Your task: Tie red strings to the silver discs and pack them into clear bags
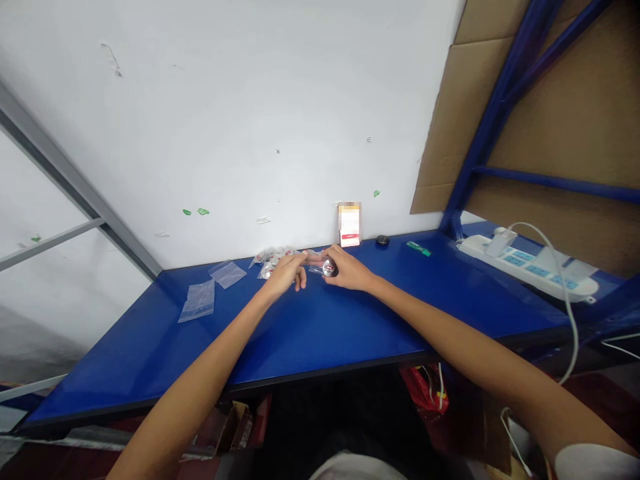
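Observation:
My right hand (349, 268) is closed round a small round object (329, 267) with a shiny silver face, a red mark in its middle and a dark side. What kind of object it is I cannot make out. A clear plastic bag (315, 269) lies between the two hands, right beside the round object. My left hand (286, 275) pinches at this bag, its lower fingers curled; the exact grip is small and partly hidden. Just behind the left hand is a pile of clear bags (273, 259) with silver and red contents.
Two flat clear bags (197, 300) lie at left on the blue table (320, 327). A lit phone (349, 225) leans on the wall. Near it are a black round item (383, 240) and a green strip (419, 249). A white power strip (527, 268) with a cable lies right.

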{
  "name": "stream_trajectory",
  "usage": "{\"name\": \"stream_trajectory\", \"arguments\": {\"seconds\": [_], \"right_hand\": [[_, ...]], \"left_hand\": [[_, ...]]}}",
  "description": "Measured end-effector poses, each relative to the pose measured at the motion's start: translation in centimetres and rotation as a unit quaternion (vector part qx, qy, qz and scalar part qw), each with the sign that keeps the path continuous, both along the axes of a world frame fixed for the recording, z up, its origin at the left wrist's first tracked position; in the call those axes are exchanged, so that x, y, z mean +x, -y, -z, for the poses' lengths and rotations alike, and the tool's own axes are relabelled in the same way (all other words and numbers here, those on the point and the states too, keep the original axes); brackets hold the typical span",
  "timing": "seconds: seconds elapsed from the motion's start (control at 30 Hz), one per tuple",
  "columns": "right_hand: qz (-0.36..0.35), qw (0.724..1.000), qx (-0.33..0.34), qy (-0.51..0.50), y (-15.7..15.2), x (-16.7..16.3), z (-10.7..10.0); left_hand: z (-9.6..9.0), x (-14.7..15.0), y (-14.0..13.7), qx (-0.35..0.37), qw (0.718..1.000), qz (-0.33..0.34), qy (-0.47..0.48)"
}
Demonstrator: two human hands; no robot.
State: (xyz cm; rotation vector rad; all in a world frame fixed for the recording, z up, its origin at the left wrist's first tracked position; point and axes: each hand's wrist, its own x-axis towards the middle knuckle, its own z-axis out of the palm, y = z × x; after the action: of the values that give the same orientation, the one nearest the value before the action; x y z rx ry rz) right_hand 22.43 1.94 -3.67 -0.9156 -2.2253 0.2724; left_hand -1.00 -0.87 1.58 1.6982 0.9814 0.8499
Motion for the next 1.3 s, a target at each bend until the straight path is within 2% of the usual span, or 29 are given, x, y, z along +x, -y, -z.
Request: {"name": "stream_trajectory", "arguments": {"seconds": [0.27, 0.4, 0.47, 0.57, 0.63, 0.67, 0.73, 0.83, 0.9, 0.97, 1.1, 1.3], "right_hand": [[0.0, 1.0, 0.006, 0.003, 0.0, 0.0, 0.2], [0.007, 0.999, -0.012, -0.03, -0.1, -0.2, 0.1], [0.013, 0.997, -0.054, -0.062, -0.1, -0.4, -0.1], [0.03, 0.982, -0.144, -0.119, 0.0, -0.9, -0.4], [0.045, 0.97, -0.184, -0.154, 0.2, -1.3, -0.5], [0.046, 0.963, -0.199, -0.173, 0.3, -1.5, -0.5], [0.022, 0.947, -0.241, -0.212, 0.6, -1.9, -0.4], [-0.065, 0.911, -0.319, -0.254, 1.0, -2.3, -0.4], [-0.108, 0.893, -0.344, -0.269, 1.1, -2.4, -0.5], [-0.103, 0.9, -0.323, -0.275, 1.0, -2.2, -0.8], [-0.051, 0.931, -0.239, -0.27, 0.5, -1.4, -1.1], [-0.059, 0.957, -0.175, -0.225, 0.3, -1.1, -1.3]], "left_hand": [[-0.1, 0.0, 0.6, -0.01, 0.996, 0.088, -0.016], [0.1, 0.2, 0.6, 0.003, 0.996, 0.094, 0.003], [0.2, 0.2, 0.4, 0.048, 0.997, 0.058, -0.001], [0.5, 0.2, -0.1, 0.162, 0.983, -0.084, -0.011], [1.0, 0.2, -0.4, 0.199, 0.967, -0.16, -0.027], [1.2, 0.2, -0.5, 0.195, 0.965, -0.17, -0.037], [1.9, 0.3, -0.7, 0.163, 0.975, -0.139, -0.053], [2.6, 0.4, -1.0, 0.147, 0.984, -0.079, -0.069], [2.6, 0.2, -1.1, 0.161, 0.981, -0.084, -0.073], [2.4, 0.0, -1.3, 0.169, 0.978, -0.099, -0.067], [2.2, -0.3, -1.5, 0.169, 0.979, -0.099, -0.046], [3.0, 0.3, -1.3, 0.211, 0.968, -0.122, -0.061]]}}
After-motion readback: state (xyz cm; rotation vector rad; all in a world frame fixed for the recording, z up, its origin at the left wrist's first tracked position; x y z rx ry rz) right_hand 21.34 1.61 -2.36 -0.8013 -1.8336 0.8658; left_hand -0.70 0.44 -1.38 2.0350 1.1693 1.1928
